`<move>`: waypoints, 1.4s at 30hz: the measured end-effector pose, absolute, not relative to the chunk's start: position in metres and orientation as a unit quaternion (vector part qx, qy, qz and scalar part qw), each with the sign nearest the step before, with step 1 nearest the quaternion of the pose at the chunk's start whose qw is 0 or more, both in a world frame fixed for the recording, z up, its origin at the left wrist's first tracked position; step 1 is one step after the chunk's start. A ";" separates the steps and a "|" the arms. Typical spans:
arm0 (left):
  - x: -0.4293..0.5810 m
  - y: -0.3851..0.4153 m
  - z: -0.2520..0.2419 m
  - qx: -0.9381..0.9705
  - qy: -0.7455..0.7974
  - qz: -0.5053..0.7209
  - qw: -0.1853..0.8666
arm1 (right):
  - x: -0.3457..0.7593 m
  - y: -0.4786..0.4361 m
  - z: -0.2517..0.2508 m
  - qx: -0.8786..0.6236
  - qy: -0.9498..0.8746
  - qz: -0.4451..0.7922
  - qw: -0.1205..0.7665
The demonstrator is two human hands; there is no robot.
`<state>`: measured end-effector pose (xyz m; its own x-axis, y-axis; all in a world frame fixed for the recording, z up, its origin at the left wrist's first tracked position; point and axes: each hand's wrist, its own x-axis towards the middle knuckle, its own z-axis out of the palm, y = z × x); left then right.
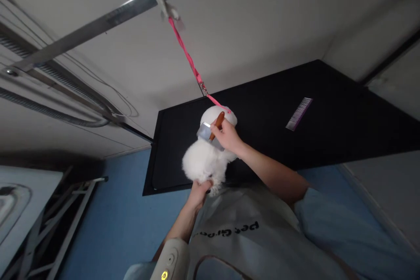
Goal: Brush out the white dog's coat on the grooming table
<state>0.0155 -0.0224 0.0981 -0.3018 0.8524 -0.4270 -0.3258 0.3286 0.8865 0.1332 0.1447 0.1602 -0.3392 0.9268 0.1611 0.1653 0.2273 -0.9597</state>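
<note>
A white fluffy dog is on the black table, near the edge closest to me. My right hand grips a slicker brush by its orange-brown handle. The brush's pale flat head rests against or just over the fur; its bristles are hidden. Lower down, my left hand is closed around a part of the dog at the near table edge. Fur and fingers hide which part that is. A pink leash runs down to the dog from above.
An overhead metal bar holds the leash's upper end. On the table's right lies a flat purple-and-silver striped piece, comb-like. A ribbed hose and a metal frame are at left. A grey device with a yellow light hangs before me.
</note>
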 end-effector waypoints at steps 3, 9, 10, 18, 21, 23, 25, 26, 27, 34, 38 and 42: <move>0.021 -0.020 0.098 0.235 0.584 0.550 0.549 | 0.134 0.135 0.170 -0.339 -0.721 0.516 0.314; 0.029 -0.015 0.101 0.262 0.566 0.558 0.547 | 0.139 0.120 0.188 -0.366 -0.750 0.429 0.345; 0.029 -0.015 0.101 0.260 0.566 0.557 0.550 | 0.140 0.118 0.191 -0.346 -0.769 0.439 0.310; 0.034 -0.012 0.098 0.302 0.597 0.541 0.509 | 0.143 0.116 0.200 -0.353 -0.809 0.372 0.287; 0.036 -0.010 0.095 0.319 0.597 0.545 0.495 | 0.147 0.119 0.198 -0.412 -0.782 0.362 0.296; 0.037 -0.008 0.093 0.319 0.604 0.550 0.481 | 0.152 0.119 0.196 -0.461 -0.742 0.308 0.378; 0.038 -0.006 0.090 0.322 0.609 0.539 0.485 | 0.156 0.115 0.192 -0.415 -0.763 0.328 0.372; 0.038 -0.005 0.088 0.325 0.608 0.533 0.490 | 0.158 0.114 0.191 -0.387 -0.780 0.357 0.339; 0.039 -0.004 0.086 0.326 0.605 0.531 0.495 | 0.160 0.112 0.188 -0.375 -0.786 0.380 0.312; 0.045 -0.002 0.075 0.343 0.572 0.514 0.539 | 0.178 0.123 0.160 -0.412 -0.739 0.399 0.353; 0.035 -0.002 0.055 0.357 0.581 0.474 0.557 | 0.188 0.133 0.131 -0.502 -0.640 0.409 0.413; 0.019 0.002 0.029 0.330 0.576 0.452 0.595 | 0.196 0.129 0.107 -0.431 -0.625 0.484 0.435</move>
